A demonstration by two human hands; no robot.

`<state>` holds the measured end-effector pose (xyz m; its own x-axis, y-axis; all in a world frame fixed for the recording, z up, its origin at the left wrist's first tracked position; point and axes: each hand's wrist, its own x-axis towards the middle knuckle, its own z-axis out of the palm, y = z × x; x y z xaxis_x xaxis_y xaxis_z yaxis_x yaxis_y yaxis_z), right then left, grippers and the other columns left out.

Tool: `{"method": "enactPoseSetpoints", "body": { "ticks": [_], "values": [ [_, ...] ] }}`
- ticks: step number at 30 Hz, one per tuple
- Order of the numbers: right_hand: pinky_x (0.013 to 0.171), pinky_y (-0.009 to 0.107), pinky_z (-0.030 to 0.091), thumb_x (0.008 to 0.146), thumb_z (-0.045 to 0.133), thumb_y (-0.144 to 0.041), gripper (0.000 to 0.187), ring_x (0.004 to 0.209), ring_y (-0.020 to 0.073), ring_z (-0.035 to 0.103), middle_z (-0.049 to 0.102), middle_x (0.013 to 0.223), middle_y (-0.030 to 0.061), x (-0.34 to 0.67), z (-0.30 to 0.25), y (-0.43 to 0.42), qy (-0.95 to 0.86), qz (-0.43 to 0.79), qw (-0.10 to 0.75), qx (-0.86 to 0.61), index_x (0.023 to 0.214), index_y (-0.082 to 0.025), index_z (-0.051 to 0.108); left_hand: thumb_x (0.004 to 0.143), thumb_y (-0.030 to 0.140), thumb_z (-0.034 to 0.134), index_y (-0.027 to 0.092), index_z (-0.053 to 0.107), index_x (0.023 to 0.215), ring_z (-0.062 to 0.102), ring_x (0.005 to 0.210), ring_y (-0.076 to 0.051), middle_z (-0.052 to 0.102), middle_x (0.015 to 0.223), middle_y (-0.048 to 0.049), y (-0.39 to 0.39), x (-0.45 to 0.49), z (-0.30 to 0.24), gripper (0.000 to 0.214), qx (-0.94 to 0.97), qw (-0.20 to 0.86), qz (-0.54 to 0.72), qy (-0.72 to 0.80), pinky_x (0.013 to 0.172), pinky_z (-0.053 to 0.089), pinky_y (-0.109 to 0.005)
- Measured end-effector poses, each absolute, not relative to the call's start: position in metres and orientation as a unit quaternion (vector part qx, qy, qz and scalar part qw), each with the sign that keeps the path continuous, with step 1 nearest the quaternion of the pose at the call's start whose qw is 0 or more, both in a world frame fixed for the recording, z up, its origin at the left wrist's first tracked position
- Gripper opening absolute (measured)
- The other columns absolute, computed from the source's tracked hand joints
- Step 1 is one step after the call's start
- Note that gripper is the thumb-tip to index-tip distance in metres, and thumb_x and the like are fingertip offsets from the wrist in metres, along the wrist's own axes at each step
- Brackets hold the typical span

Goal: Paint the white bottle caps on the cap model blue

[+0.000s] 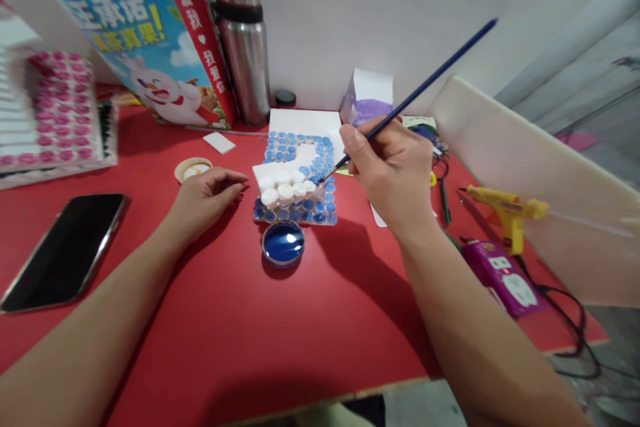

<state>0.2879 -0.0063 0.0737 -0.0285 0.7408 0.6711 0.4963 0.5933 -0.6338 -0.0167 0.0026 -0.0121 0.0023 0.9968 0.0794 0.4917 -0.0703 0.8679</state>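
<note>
My right hand [395, 170] pinches a dark blue paintbrush [435, 80]. Its bristle tip touches, or hovers just over, the right end of a raised row of white discs [290, 192] on a small craft model. Blue-painted discs [323, 213] cover the model's base, and a bare white board [304, 121] stretches behind. In front of the model is a shallow round dish of dark blue paint [283, 243]. My left hand [207, 203] rests on the table left of the model, fingers loosely extended, holding nothing.
On the red table [280, 347], a phone [65, 250] lies left, near a pink-dotted model [65, 107]. A printed box [150, 33] and steel thermos [245, 47] stand behind. At right are a yellow glue gun [505, 207], a purple power strip [503, 277] with cables, and a white panel [540, 193].
</note>
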Motion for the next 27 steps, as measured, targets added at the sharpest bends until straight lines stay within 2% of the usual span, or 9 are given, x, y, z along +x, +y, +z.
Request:
{"method": "enactPoseSetpoints", "body": {
  "ticks": [5,15,21,27],
  "values": [
    [0.061,0.034,0.047,0.111,0.078,-0.062,0.050,0.060,0.0132,0.051,0.058,0.067,-0.0035,0.2912,0.0742,-0.0050,-0.709,0.119,0.529,-0.450,0.080,-0.027,0.064,0.085,0.053,0.080,0.023,0.086,0.105,0.075,0.091,-0.029,0.079,0.087,-0.0079,0.0025,-0.0162,-0.0112,0.037,0.619,0.340,0.378,0.599,0.091,0.067,-0.045],
    [0.062,0.034,0.045,0.113,0.079,-0.048,0.041,0.062,0.0135,0.054,0.059,0.070,-0.0031,0.2863,0.0737,-0.0076,-0.714,0.132,0.529,-0.439,0.081,-0.026,0.064,0.082,0.054,0.079,0.023,0.083,0.103,0.073,0.086,-0.028,0.077,0.086,-0.0069,0.0012,-0.0138,-0.0089,0.038,0.613,0.348,0.379,0.599,0.089,0.065,-0.043],
    [0.061,0.035,0.045,0.114,0.076,-0.055,0.043,0.061,0.0146,0.054,0.060,0.069,-0.0025,0.2878,0.0716,-0.0054,-0.716,0.123,0.524,-0.444,0.082,-0.028,0.064,0.084,0.051,0.080,0.022,0.085,0.104,0.075,0.084,-0.026,0.081,0.089,-0.0079,0.0009,-0.0141,-0.0102,0.036,0.616,0.339,0.388,0.596,0.089,0.067,-0.043],
    [0.060,0.034,0.044,0.115,0.075,-0.049,0.043,0.060,0.0136,0.051,0.058,0.067,-0.0033,0.2892,0.0728,-0.0055,-0.717,0.100,0.528,-0.444,0.079,-0.027,0.063,0.084,0.048,0.080,0.021,0.086,0.104,0.077,0.088,-0.027,0.084,0.093,-0.0088,0.0012,-0.0144,-0.0097,0.034,0.614,0.349,0.384,0.595,0.096,0.068,-0.045]
  ]
}}
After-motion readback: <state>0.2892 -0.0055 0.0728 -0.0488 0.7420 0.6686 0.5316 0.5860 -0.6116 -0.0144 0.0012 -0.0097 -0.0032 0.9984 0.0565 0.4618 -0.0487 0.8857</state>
